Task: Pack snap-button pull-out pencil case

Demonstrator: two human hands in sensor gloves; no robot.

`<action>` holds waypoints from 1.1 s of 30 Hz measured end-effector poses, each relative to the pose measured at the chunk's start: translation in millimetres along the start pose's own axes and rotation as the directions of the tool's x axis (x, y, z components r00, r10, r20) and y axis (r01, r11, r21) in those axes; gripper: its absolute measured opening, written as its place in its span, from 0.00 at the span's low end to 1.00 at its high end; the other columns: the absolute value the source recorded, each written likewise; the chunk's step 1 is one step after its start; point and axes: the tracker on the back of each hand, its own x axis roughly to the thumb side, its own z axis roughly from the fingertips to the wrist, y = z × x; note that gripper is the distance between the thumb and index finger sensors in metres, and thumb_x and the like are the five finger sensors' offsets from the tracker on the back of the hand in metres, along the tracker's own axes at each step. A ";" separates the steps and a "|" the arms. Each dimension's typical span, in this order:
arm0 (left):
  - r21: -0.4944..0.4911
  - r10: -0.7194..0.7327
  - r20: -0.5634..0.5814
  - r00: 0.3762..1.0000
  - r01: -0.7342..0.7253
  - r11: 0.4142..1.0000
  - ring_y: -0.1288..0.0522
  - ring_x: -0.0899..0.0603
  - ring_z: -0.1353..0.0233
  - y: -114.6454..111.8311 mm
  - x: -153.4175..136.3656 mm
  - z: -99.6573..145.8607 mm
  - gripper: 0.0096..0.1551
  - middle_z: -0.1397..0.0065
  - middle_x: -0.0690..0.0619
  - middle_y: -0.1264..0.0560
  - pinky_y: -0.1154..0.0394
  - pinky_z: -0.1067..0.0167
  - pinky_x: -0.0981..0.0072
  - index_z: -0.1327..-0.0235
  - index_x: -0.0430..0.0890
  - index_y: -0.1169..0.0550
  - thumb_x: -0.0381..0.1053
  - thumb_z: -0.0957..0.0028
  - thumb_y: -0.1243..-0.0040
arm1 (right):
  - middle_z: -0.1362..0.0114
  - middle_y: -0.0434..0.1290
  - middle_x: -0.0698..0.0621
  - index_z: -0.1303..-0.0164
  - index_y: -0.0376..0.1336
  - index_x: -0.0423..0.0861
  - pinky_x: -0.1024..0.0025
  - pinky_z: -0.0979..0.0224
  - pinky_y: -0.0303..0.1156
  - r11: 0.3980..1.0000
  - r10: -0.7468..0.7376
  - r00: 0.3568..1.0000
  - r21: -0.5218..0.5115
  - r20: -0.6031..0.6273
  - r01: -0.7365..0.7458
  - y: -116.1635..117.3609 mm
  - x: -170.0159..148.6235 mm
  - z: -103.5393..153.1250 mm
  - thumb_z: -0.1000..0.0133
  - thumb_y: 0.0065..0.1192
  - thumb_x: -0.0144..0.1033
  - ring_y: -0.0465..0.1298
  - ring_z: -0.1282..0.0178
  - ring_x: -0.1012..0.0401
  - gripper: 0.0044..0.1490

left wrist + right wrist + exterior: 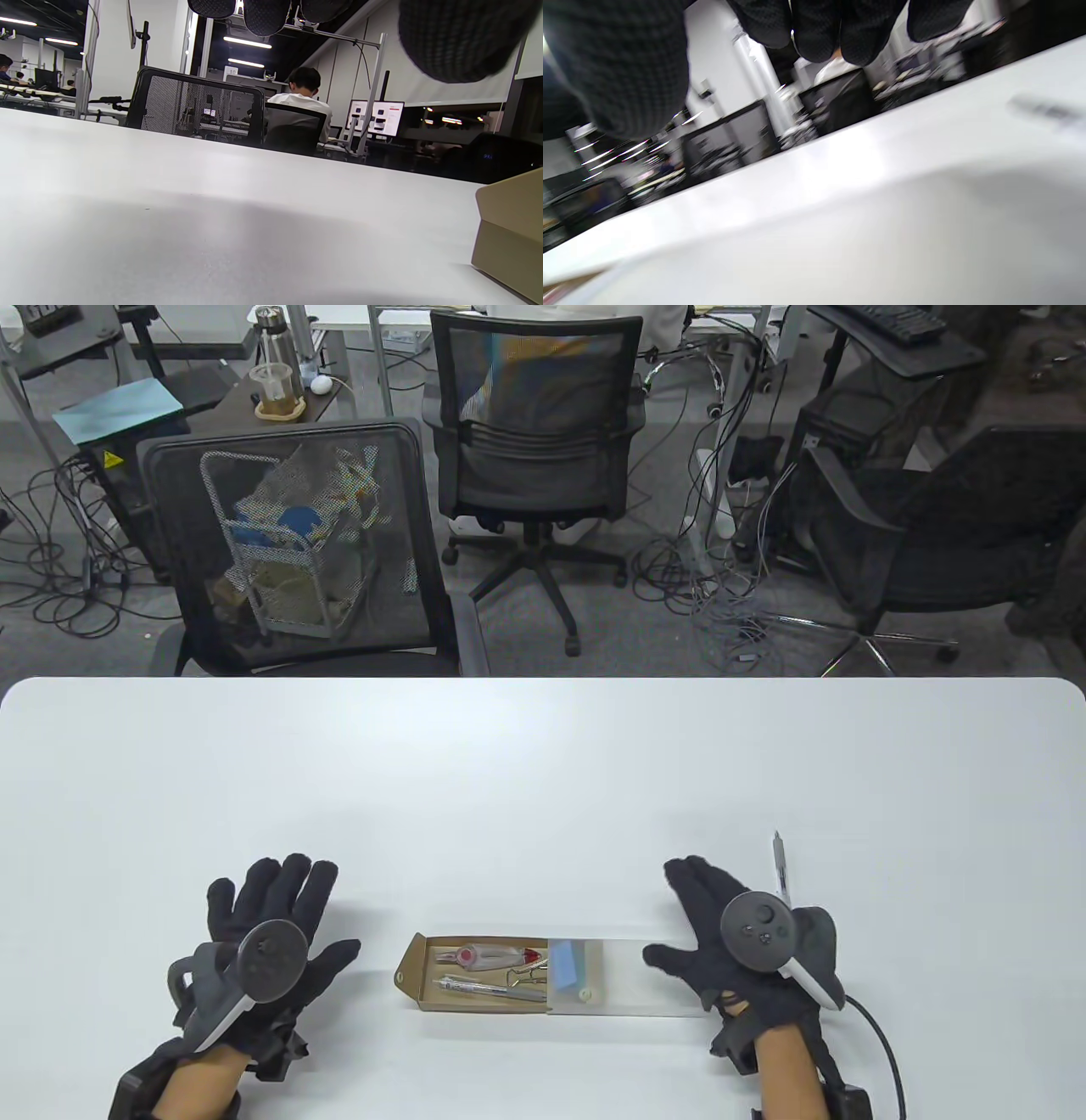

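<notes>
A pull-out pencil case lies on the white table between my hands. Its tan tray [411, 976] is drawn out to the left from a clear sleeve [645, 984]. In the tray lie a red-and-white cutter [492, 957], a grey pen [471, 984], a metal clip [528, 976] and a blue eraser [567, 963]. My left hand [271, 916] is open and flat on the table left of the tray, apart from it. My right hand [713, 925] is open beside the sleeve's right end. A loose grey pen [779, 867] lies beyond the right hand. The tray's corner [509, 237] shows in the left wrist view.
The table's far edge [543, 680] runs across the middle of the table view. Office chairs [297, 551] stand behind it. The loose pen shows as a blur [1043, 111] in the right wrist view.
</notes>
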 end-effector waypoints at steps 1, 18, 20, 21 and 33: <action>0.000 -0.001 0.001 1.000 0.001 1.000 0.49 0.41 0.09 -0.3 -0.1 -0.1 0.56 0.12 0.62 0.46 0.61 0.17 0.31 0.21 0.69 0.44 0.74 0.67 0.36 | 0.13 0.55 0.53 0.20 0.50 0.58 0.42 0.19 0.56 0.999 0.021 0.999 -0.034 -0.042 -0.023 -5.2 -3.5 -2.7 0.60 0.72 0.66 0.60 0.16 0.48 0.60; -0.022 -0.007 0.002 1.000 0.007 1.000 0.49 0.41 0.09 -3.3 -1.9 -2.2 0.57 0.12 0.62 0.46 0.63 0.18 0.30 0.21 0.69 0.44 0.74 0.67 0.37 | 0.25 0.73 0.52 0.28 0.61 0.55 0.52 0.28 0.72 0.874 0.478 0.640 0.257 -0.602 -0.412 20.2 -66.6 -54.1 0.59 0.74 0.60 0.77 0.31 0.54 0.49; -0.020 -0.003 -0.002 1.000 0.003 1.000 0.49 0.41 0.09 -2.9 -2.8 -2.4 0.57 0.12 0.62 0.46 0.63 0.18 0.30 0.21 0.69 0.44 0.74 0.67 0.36 | 0.27 0.74 0.53 0.30 0.62 0.55 0.54 0.29 0.73 0.861 0.500 0.612 0.277 -0.613 -0.427 25.2 -69.0 -53.3 0.58 0.73 0.58 0.78 0.33 0.56 0.46; -0.020 -0.003 -0.003 1.000 0.002 1.000 0.49 0.41 0.09 -2.9 -3.2 -2.5 0.57 0.12 0.62 0.46 0.63 0.18 0.30 0.21 0.69 0.44 0.74 0.67 0.36 | 0.28 0.76 0.53 0.31 0.63 0.55 0.54 0.30 0.74 0.868 0.484 0.617 0.253 -0.621 -0.427 25.5 -68.4 -52.8 0.58 0.74 0.58 0.79 0.34 0.56 0.44; -0.025 -0.006 -0.012 1.000 0.006 1.000 0.49 0.41 0.09 0.0 -3.1 -1.7 0.57 0.12 0.62 0.46 0.63 0.18 0.30 0.21 0.69 0.44 0.74 0.67 0.36 | 0.38 0.80 0.54 0.37 0.66 0.54 0.56 0.33 0.77 0.866 0.489 0.583 0.281 -0.648 -0.415 32.2 -69.1 -60.2 0.55 0.72 0.50 0.82 0.42 0.60 0.34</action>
